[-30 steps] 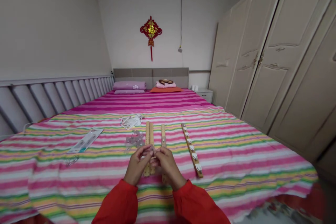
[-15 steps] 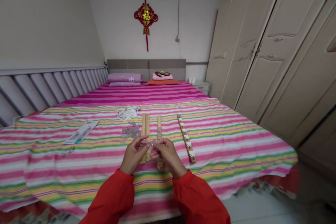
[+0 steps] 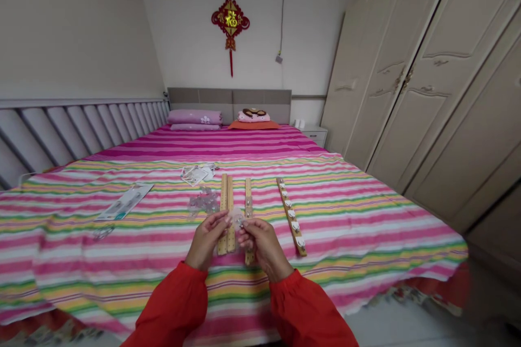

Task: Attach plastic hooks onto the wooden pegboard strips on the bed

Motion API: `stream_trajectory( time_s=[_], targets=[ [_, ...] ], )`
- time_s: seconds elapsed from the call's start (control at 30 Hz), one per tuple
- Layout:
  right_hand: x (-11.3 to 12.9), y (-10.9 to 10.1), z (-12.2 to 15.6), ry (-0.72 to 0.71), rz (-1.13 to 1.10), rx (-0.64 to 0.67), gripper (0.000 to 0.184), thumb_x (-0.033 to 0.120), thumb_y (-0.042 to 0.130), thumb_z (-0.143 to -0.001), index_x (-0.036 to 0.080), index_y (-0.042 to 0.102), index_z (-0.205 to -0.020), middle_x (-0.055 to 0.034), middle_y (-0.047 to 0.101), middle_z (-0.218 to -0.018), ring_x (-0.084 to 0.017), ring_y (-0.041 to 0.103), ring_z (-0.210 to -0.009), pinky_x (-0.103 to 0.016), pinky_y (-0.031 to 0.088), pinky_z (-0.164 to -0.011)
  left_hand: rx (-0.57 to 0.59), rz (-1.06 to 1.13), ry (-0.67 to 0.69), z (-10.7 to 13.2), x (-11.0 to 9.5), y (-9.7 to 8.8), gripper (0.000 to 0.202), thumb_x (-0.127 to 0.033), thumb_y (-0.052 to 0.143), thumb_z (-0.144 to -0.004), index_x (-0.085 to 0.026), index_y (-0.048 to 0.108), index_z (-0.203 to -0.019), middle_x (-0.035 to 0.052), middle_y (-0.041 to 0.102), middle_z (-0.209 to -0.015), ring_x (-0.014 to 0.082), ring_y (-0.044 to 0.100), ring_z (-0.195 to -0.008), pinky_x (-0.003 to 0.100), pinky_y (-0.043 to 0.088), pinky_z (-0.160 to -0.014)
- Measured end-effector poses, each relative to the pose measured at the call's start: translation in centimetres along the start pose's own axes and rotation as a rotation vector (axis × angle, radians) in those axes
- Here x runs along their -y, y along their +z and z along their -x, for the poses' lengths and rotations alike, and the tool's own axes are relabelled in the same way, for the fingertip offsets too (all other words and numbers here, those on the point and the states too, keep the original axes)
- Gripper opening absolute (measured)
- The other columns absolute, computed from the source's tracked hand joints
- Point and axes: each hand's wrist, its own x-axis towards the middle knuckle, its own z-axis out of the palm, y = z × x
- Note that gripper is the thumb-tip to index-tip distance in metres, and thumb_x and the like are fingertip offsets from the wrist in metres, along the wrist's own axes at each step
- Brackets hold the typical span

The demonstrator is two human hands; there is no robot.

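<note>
Between the fingertips of my left hand (image 3: 210, 239) and my right hand (image 3: 262, 244) is a small clear adhesive hook (image 3: 236, 218) with a metal part at its middle. Both hands pinch it, one at each side. Beneath them lie two wooden rulers (image 3: 230, 195) side by side. A third wooden ruler (image 3: 248, 187), partly hidden by my right hand, bears several clear hooks (image 3: 248, 204). To the right, a brown wooden strip (image 3: 293, 219) carries a row of white hooks (image 3: 292, 214). A pile of clear hooks (image 3: 202, 201) lies left of the rulers.
On the striped bedsheet (image 3: 142, 260) rest a flat packet (image 3: 125, 201), some wire-like loops (image 3: 103, 232) and a heap of white cards (image 3: 199, 173). Folded bedding (image 3: 195, 117) lies by the headboard (image 3: 203, 97). A wardrobe (image 3: 411, 119) stands at the right.
The clear hook has been turned so its round face shows more between my fingertips. My hands stay in nearly the same spot, and the view has shifted slightly.
</note>
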Motion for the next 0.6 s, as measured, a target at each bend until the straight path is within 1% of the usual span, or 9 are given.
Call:
stream_trajectory(
  time_s=[0.07,0.17,0.23,0.3,0.43,0.6],
  targets=[
    [-0.3,-0.3,-0.4,0.023,-0.043,-0.007,0.029,0.032,0.081,-0.053,0.013,0.062,-0.066,-0.0011,0.065,-0.054,-0.009,0.058,-0.042,-0.018,0.046,-0.041,0.003,0.055,-0.053,-0.3,1.0,0.2,0.055,-0.042,0.084,-0.048,-0.014,0.067,-0.093,0.0036,0.070,-0.078,0.0128,0.063,-0.071,0.023,0.048,-0.065],
    [-1.0,-0.9,-1.2,0.039,-0.037,0.012,0.029,0.033,0.080,-0.055,0.013,0.062,-0.066,-0.0018,0.065,-0.055,-0.009,0.057,-0.041,-0.018,0.045,-0.040,0.011,0.097,-0.105,-1.0,2.4,0.7,0.052,-0.040,0.085,-0.046,-0.014,0.066,-0.086,0.0024,0.069,-0.071,0.0117,0.062,-0.063,0.023,0.048,-0.062],
    [-1.4,-1.3,-1.9,0.021,0.005,-0.002,0.028,0.034,0.079,-0.057,0.013,0.062,-0.066,-0.0015,0.065,-0.055,-0.009,0.055,-0.040,-0.018,0.044,-0.039,0.005,0.096,-0.130,-1.7,3.0,1.0,0.052,-0.040,0.085,-0.045,-0.014,0.066,-0.084,0.0018,0.069,-0.069,0.0115,0.062,-0.061,0.023,0.048,-0.060],
    [-1.4,-1.7,-3.0,-0.020,0.044,-0.047,0.027,0.034,0.079,-0.057,0.014,0.062,-0.065,-0.0001,0.064,-0.053,-0.008,0.053,-0.039,-0.018,0.042,-0.038,0.008,0.075,-0.135,-2.8,3.2,1.5,0.051,-0.041,0.085,-0.045,-0.014,0.066,-0.084,0.0011,0.068,-0.066,0.0110,0.061,-0.060,0.022,0.047,-0.059],
    [-0.5,-2.6,-6.5,-0.092,0.091,-0.099,0.027,0.034,0.079,-0.056,0.015,0.062,-0.064,0.0019,0.060,-0.047,-0.009,0.052,-0.038,-0.019,0.039,-0.038,0.053,0.041,-0.126,-6.2,2.8,2.6,0.047,-0.039,0.084,-0.046,-0.014,0.067,-0.082,0.0005,0.067,-0.065,0.0107,0.061,-0.060,0.021,0.048,-0.058],
    [1.2,-3.4,-12.0,-0.142,0.197,-0.147,0.022,0.034,0.074,-0.057,0.015,0.062,-0.061,0.0038,0.056,-0.042,-0.009,0.049,-0.038,-0.021,0.040,-0.041,0.096,0.011,-0.126,-11.9,2.3,4.6,0.041,-0.029,0.084,-0.043,-0.013,0.067,-0.076,0.0017,0.069,-0.067,0.0113,0.062,-0.060,0.023,0.049,-0.061]
  ],
)
